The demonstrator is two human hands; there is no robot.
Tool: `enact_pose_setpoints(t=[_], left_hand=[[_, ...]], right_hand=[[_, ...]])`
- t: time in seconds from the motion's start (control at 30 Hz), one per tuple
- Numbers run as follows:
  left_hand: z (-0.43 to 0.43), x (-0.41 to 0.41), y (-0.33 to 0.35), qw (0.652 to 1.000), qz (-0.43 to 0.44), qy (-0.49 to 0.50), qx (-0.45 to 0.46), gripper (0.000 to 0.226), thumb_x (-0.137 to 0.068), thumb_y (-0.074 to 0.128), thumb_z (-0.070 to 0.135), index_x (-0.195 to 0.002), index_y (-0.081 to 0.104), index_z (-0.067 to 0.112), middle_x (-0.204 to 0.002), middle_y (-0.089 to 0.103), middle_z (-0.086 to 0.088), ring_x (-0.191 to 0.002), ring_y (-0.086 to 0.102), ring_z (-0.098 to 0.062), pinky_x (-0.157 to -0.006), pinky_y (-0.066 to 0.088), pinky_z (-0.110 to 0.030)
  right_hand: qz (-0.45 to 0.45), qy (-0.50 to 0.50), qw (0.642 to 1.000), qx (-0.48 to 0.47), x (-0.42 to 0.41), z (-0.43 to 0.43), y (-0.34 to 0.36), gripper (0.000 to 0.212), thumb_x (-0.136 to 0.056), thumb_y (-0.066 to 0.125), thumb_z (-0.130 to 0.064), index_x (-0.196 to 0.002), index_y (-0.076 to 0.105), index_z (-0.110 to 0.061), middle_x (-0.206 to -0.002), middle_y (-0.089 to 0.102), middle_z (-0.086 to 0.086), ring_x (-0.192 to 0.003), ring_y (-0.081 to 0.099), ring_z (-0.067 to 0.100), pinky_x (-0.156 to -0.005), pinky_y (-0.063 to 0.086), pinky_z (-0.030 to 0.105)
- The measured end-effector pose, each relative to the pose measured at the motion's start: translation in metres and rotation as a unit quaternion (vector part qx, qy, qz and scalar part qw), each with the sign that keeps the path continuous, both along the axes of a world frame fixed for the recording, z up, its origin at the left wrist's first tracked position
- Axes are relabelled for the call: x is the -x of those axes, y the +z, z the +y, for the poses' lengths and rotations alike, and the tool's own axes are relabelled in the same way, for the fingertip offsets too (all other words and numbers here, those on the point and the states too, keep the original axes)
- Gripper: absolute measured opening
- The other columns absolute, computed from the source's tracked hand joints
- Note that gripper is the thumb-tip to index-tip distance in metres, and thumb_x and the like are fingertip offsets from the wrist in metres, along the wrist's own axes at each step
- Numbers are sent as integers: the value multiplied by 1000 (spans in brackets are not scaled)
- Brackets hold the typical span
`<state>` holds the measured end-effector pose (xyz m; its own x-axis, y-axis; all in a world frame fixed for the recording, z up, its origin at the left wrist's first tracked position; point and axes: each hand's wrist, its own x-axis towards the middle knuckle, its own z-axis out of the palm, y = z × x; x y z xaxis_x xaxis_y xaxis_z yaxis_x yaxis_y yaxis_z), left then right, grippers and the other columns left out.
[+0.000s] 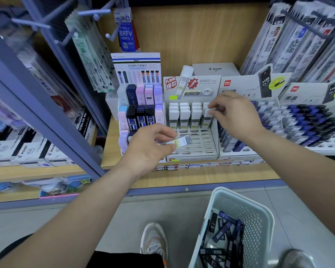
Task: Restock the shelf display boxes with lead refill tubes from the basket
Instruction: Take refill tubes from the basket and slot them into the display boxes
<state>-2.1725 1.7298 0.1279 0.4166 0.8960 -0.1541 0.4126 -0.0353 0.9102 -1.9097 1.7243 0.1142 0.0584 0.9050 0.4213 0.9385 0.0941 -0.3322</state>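
Note:
A white display box on the wooden shelf holds rows of white-capped lead refill tubes at its back, with bare slots in front. My left hand is shut on a clear refill tube with a yellow label, held flat above those slots. My right hand pinches the white cap of a tube standing in the rightmost column of the box. A pale mesh basket on the floor at lower right holds several dark blue and black refill tubes.
Left of the white box stands a tiered display of pastel and dark lead cases. To the right are two display boxes of blue and black tubes. Pegboard hooks with hanging refill packs jut out overhead. My shoes stand beside the basket.

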Motion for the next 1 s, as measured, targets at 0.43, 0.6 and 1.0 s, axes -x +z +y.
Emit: enact_pose_setpoints(t=[0.43,0.6,1.0], left_hand=[[-1,1,3,1000,-17,21,-14,25,-81,81,7,-94,72,26,-96,73,4,-85,64,4,-76,55,-17],[-2,1,11,997,-43,65,-17,35,-79,83,9,-104,65,24,-92,73,-2,-84,70,-20,-79,59,-30],[-4,4,12,998,-59,25,-19,21,-80,82,8,-94,69,16,-79,73,0,-69,68,-7,-67,55,-19]], right_hand=[[182,108,969,126,67,-38,24,20,-94,65,-21,-113,72,-26,-103,68,-16,-89,61,2,-73,41,7],[247,91,954,145,82,-52,12,13,-89,71,-13,-94,72,-25,-87,71,-13,-72,64,4,-64,47,10],[305,127,940,91,93,-41,41,24,-91,70,-16,-111,68,-29,-100,68,-14,-85,67,7,-78,51,19]])
